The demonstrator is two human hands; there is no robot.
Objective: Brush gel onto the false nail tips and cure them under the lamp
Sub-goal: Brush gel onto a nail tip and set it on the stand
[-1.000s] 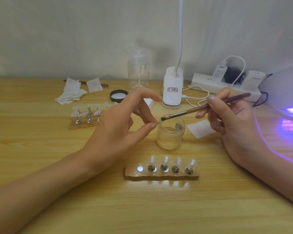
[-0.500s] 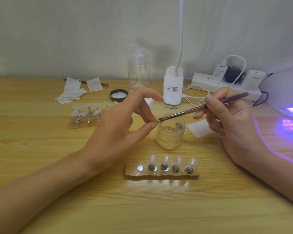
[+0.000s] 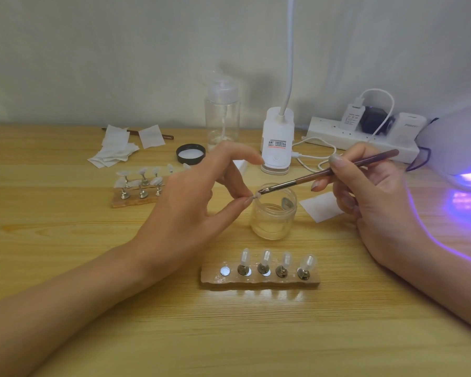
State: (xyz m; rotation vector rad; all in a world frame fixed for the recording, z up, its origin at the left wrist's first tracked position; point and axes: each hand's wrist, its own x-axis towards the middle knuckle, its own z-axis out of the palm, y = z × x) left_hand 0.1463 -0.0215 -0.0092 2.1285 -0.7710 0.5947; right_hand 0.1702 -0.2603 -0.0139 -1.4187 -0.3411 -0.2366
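L hand (image 3: 191, 202) over table, thumb + one finger pinching a small nail tip (image 3: 257, 196) just above rim of open gel jar (image 3: 273, 221); index finger raised. R hand (image 3: 370, 197) grips brush (image 3: 324, 174) pen-style, bristle end touching the tip. Near stand (image 3: 260, 283) in front of jar: 4 tips upright, leftmost spot only a metal disc. 2nd stand (image 3: 131, 201) w/ more tips behind L hand. Curing lamp (image 3: 457, 142) far R, glowing violet.
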